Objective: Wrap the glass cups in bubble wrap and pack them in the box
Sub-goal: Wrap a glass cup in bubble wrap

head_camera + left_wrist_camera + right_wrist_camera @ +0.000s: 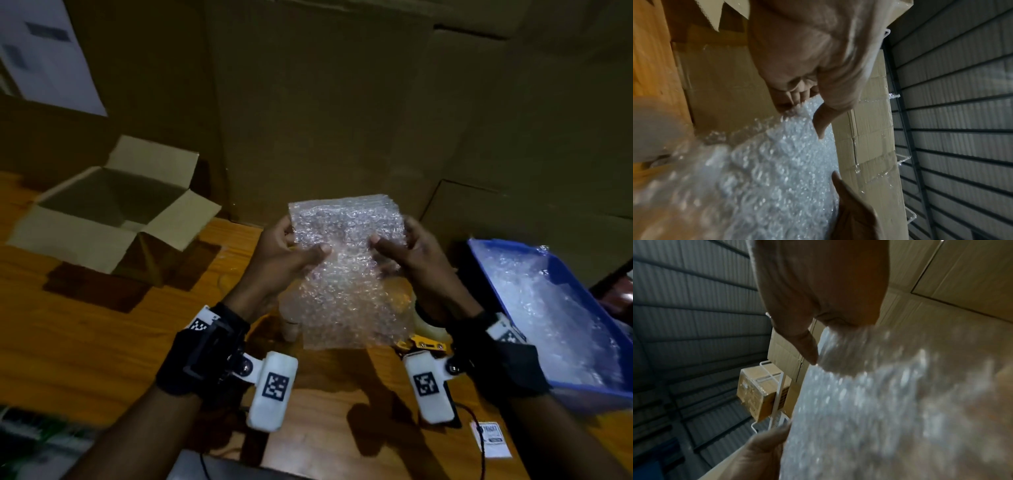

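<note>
**Wrap held upright between both hands**

Fingers (291,236) of the left hand (284,253) pinched the wrap (346,267) at its 9 o'clock edge; the right hand (407,250) pinched it at 3. The sheet hung lengthwise, 12 to 6, above the table (102,325). The box (113,209) sat open at 10 o'clock, nearer the left hand. No cup showed clearly.

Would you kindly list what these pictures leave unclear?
- Glass cups: head view, one faint shape behind the bubble wrap; count unclear.
- Tape dispenser: head view, mostly behind the right hand and wrist.
- Blue bin: cut by the right edge.
- Wrist views: wrap blurred.
</note>
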The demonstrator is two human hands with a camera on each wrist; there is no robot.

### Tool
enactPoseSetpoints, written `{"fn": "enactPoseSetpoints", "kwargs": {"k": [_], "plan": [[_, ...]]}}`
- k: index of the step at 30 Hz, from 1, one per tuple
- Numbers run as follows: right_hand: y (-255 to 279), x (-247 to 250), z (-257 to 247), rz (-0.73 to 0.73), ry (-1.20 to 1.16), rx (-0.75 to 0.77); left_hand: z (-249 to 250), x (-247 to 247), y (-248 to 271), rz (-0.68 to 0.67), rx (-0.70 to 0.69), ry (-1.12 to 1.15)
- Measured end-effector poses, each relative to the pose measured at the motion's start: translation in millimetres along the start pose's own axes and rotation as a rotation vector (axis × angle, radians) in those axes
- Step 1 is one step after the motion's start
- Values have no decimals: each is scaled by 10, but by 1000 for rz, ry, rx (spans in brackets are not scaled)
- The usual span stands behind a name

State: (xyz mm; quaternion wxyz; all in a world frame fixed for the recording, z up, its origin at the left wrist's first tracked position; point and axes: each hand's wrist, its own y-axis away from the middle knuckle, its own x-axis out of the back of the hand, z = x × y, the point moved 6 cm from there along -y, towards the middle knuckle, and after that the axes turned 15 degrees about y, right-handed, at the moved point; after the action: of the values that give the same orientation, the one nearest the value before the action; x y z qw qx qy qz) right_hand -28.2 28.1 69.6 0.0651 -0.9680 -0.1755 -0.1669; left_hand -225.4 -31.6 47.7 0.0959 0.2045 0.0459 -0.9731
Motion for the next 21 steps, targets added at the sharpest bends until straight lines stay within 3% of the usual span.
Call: {"fn": "enactPoseSetpoints", "kwargs": {"k": [7,10,14,19,21], "plan": [[-43,159,171,-129,-104,-12,16,111,103,91,-28,-31],[-54,165,234,-143,-135,-48,-9,145,183,142,-16,48],[-95,133,215,-118,-98,32,-124,219,267,236,84,202],[-143,-48,38,-42,-28,175,-172,276,332,56,222,49],[-159,-147,-30,-33,-42,179,-97,352,324,55,193,52]]}}
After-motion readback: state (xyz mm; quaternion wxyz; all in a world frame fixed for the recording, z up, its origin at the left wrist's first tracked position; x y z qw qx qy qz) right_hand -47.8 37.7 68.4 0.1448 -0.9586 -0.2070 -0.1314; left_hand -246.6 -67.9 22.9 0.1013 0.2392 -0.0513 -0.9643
